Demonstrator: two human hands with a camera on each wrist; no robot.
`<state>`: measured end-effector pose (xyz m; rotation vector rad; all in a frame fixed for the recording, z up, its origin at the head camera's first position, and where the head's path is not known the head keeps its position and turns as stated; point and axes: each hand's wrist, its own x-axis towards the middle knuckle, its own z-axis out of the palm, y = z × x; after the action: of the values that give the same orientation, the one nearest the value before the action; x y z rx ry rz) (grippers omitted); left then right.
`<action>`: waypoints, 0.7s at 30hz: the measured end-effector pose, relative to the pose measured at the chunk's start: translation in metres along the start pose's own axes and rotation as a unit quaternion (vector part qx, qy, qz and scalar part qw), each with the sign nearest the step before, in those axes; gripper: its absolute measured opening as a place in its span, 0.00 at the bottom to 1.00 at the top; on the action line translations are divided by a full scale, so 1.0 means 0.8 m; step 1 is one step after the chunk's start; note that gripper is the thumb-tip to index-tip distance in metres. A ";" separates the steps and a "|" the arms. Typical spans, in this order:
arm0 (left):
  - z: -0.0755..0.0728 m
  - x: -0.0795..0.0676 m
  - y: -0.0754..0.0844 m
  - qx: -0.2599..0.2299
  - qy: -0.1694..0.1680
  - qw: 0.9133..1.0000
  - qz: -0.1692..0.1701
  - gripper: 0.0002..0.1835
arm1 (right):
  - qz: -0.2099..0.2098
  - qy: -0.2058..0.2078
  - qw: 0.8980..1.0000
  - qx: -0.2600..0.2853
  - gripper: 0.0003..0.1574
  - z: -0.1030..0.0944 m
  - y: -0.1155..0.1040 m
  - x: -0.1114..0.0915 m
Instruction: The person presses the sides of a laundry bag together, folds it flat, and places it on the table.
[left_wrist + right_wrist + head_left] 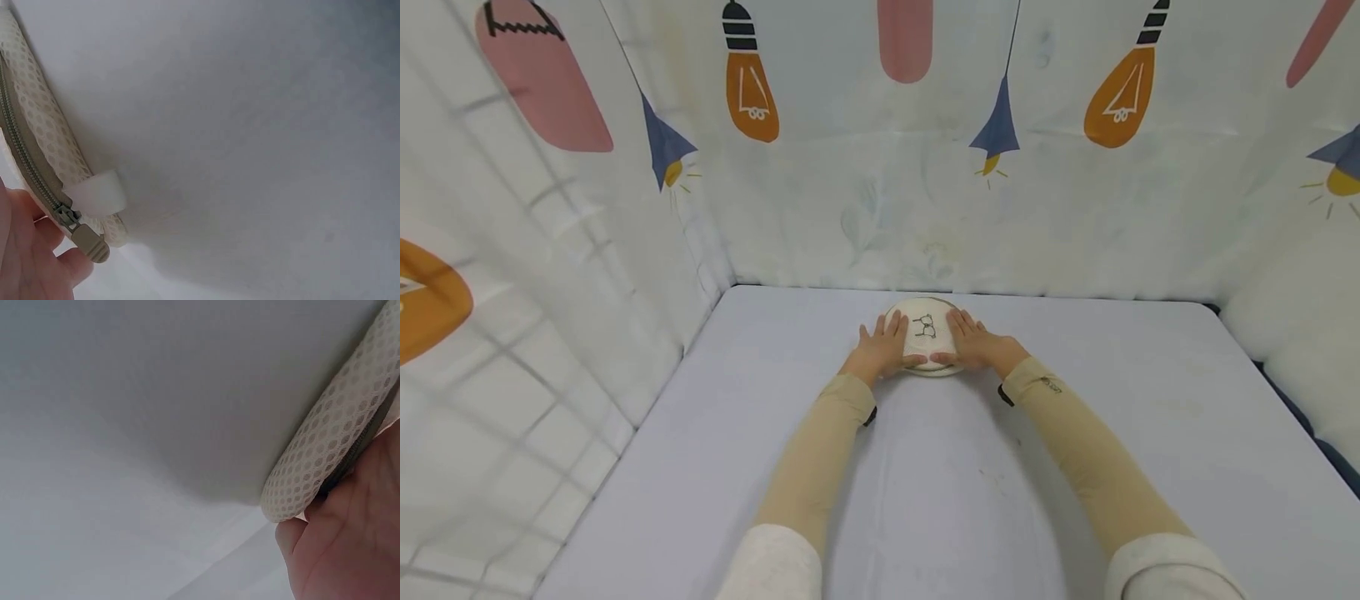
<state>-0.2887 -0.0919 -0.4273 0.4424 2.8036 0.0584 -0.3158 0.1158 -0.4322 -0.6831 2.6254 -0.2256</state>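
A round, cream mesh laundry bag (922,345) with a small line drawing on top lies at the far side of the table. My left hand (882,351) rests on its left side and my right hand (979,347) on its right, fingers straight and thumbs pointing at each other. In the left wrist view a zipper (26,150) runs along the bag's side, ending in a tan pull (90,242) beside a white tab (100,194). Fingers of the right hand (350,531) lie by the honeycomb mesh edge in the right wrist view.
A pale lavender cover lies over the table (760,400). Behind it hangs a white curtain (820,200) printed with lamps and bulbs, and more white fabric borders the left and right sides.
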 end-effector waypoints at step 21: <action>0.000 -0.004 -0.018 -0.065 0.040 0.997 0.014 0.51 | -0.047 0.062 0.997 0.030 0.57 -0.005 0.010 -0.009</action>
<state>-0.2903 -0.1065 -0.4280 0.4571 2.8494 0.2678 -0.3151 0.1261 -0.4281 -0.7982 2.6939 -0.3838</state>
